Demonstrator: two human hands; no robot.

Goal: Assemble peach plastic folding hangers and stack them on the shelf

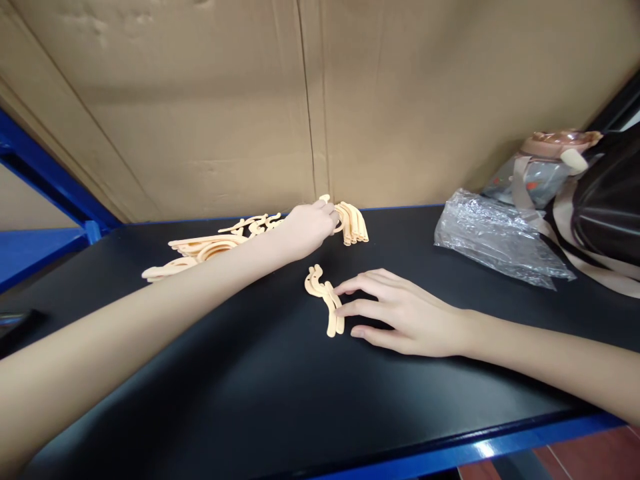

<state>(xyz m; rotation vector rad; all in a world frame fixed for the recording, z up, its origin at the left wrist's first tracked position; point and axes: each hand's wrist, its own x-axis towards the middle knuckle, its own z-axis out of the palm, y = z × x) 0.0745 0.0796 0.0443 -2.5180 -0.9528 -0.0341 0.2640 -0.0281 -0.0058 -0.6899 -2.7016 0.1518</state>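
At the back of the black tabletop, my left hand is closed with fingers curled down around a cream curved plastic piece, whose ends show past the fingers. Just right of it stands a row of cream curved arm-like pieces lying side by side. My right hand lies low over the table, fingers apart. Its fingertips touch the right edge of a small group of cream curved pieces in the middle; the upper ones are hook-shaped with small dark holes.
Left of my left hand lie more cream plastic parts, partly behind my forearm. To the right are a crumpled clear plastic bag, a strapped bottle and a dark bag. A cardboard wall closes off the back; blue frame bars edge the table.
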